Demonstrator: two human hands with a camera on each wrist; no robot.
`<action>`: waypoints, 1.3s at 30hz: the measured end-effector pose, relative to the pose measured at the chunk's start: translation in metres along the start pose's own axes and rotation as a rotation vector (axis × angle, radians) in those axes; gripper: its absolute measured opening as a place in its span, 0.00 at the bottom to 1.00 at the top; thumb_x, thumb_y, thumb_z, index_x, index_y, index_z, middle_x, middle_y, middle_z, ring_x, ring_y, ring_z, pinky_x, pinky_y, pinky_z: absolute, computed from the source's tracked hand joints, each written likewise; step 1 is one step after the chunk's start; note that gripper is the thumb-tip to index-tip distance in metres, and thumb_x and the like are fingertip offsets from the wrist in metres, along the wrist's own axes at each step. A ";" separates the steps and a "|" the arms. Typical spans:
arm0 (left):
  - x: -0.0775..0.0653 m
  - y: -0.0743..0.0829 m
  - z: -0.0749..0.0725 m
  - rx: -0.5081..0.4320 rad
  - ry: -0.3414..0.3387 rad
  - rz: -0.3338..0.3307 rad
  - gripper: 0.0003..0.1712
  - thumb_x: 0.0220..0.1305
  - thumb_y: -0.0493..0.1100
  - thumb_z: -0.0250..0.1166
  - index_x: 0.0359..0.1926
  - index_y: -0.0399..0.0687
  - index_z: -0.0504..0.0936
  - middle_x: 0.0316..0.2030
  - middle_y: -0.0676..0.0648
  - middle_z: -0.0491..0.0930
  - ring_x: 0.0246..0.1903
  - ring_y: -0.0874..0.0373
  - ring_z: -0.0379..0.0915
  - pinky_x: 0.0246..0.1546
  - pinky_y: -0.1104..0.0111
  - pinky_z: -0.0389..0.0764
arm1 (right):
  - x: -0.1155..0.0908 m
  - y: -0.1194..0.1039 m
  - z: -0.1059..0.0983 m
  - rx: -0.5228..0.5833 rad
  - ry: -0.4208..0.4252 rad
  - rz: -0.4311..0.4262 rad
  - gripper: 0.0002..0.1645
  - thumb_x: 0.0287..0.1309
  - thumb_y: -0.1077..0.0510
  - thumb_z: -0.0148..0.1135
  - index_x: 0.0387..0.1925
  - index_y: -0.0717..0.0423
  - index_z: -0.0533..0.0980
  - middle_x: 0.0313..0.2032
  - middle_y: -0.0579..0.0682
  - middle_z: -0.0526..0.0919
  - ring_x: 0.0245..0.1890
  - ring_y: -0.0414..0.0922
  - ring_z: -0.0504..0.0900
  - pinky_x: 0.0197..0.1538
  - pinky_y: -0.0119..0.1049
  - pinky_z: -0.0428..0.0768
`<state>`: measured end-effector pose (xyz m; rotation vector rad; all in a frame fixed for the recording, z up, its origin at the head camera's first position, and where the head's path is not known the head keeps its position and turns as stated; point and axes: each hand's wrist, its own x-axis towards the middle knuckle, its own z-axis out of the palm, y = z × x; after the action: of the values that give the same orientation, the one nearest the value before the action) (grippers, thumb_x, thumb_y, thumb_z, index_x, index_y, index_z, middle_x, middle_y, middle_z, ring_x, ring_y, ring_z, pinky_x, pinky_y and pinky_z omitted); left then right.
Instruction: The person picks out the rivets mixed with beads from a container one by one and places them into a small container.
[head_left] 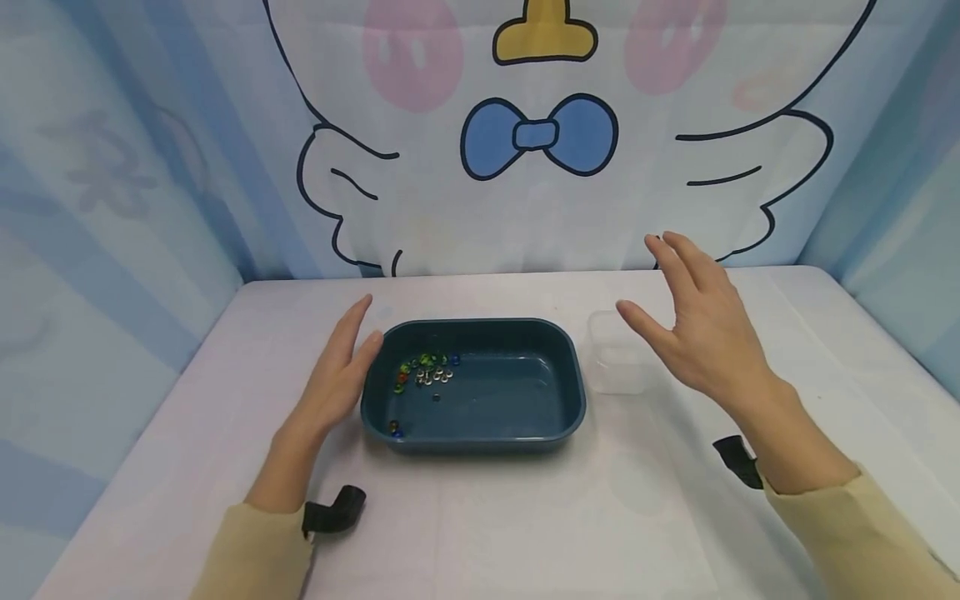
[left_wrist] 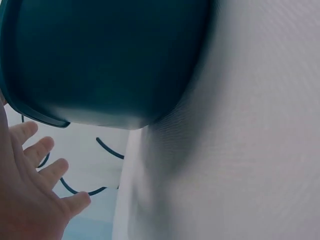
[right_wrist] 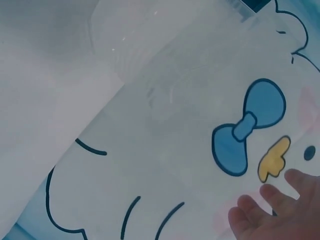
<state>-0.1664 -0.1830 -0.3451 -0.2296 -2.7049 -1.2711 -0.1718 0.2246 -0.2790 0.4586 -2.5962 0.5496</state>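
A dark teal rectangular tray stands on the white-covered table in the head view. Inside it, toward the left, lie several green, orange and blue beads and several small silver rings. Alongside the tray's left end is my left hand, fingers straight and thumb right at the rim. In the left wrist view the tray's outer wall looms close above the spread fingers. My right hand is raised to the right of the tray, fingers spread, holding nothing.
A clear plastic box sits just right of the tray, partly below my right hand. Behind the table's back edge hangs a curtain with a cartoon print. Black straps show at both wrists.
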 end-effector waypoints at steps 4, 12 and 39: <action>0.001 -0.002 0.002 -0.031 0.005 0.003 0.36 0.80 0.57 0.43 0.81 0.49 0.49 0.79 0.42 0.46 0.77 0.44 0.38 0.71 0.41 0.43 | 0.004 -0.005 0.003 0.006 0.000 -0.015 0.47 0.65 0.44 0.63 0.78 0.55 0.55 0.76 0.60 0.54 0.73 0.63 0.55 0.69 0.66 0.54; 0.005 -0.006 0.007 -0.153 -0.019 -0.004 0.35 0.80 0.55 0.44 0.80 0.48 0.52 0.78 0.46 0.50 0.76 0.47 0.43 0.72 0.46 0.47 | 0.012 -0.013 0.007 0.026 0.029 -0.059 0.47 0.64 0.45 0.64 0.77 0.56 0.57 0.75 0.60 0.56 0.72 0.63 0.57 0.69 0.64 0.56; 0.008 -0.022 0.018 -0.495 -0.062 -0.065 0.30 0.80 0.50 0.42 0.77 0.49 0.59 0.74 0.47 0.61 0.74 0.51 0.52 0.72 0.43 0.41 | 0.036 -0.042 0.012 0.059 -0.014 -0.064 0.44 0.68 0.43 0.60 0.78 0.51 0.56 0.76 0.57 0.55 0.73 0.61 0.56 0.66 0.64 0.63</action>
<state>-0.1801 -0.1820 -0.3715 -0.2366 -2.4128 -1.9669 -0.1898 0.1743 -0.2591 0.5647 -2.5745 0.6038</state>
